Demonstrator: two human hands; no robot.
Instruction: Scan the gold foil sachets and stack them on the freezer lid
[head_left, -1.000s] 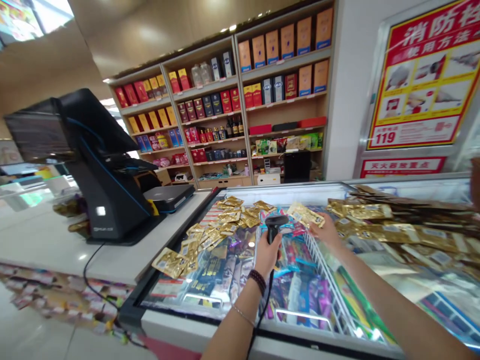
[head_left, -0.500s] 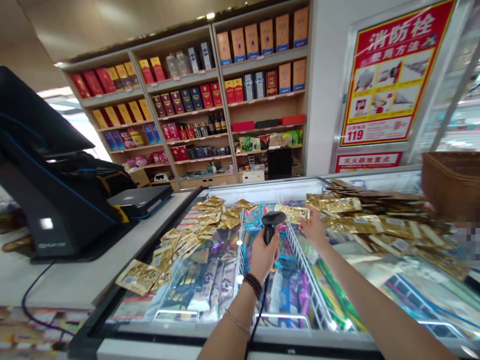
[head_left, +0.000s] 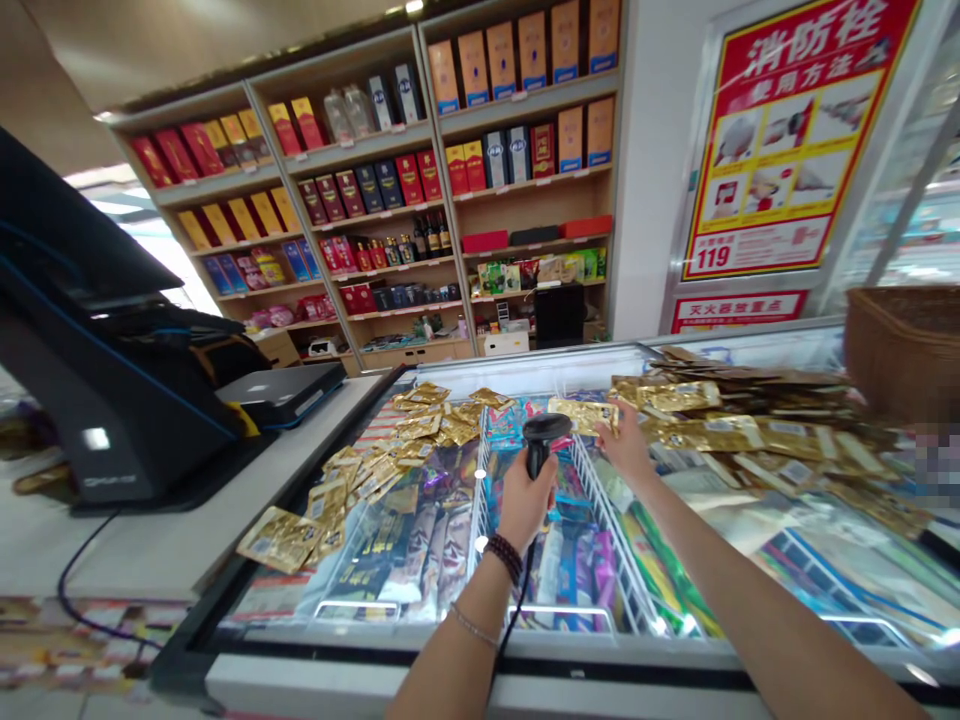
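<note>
My left hand (head_left: 523, 500) is closed round the grip of a black handheld barcode scanner (head_left: 543, 436), held upright over the glass lid of a chest freezer (head_left: 420, 640). Just right of the scanner head, my right hand (head_left: 626, 448) pinches a gold foil packet (head_left: 583, 414) by its right end. A large heap of the same gold packets (head_left: 757, 425) lies on the lid to the right. Another scatter of gold packets (head_left: 390, 465) lies to the left.
A black checkout terminal (head_left: 97, 340) stands on the white counter (head_left: 150, 545) at left, its cable hanging over the edge. A brown wicker basket (head_left: 904, 345) sits at far right. Shelves of boxed goods (head_left: 420, 190) and a red fire-hydrant poster (head_left: 787, 150) fill the back wall.
The view has swung right and the terminal has slid toward the left edge. My right hand carried the gold packet closer to the scanner head. The basket came into view.
</note>
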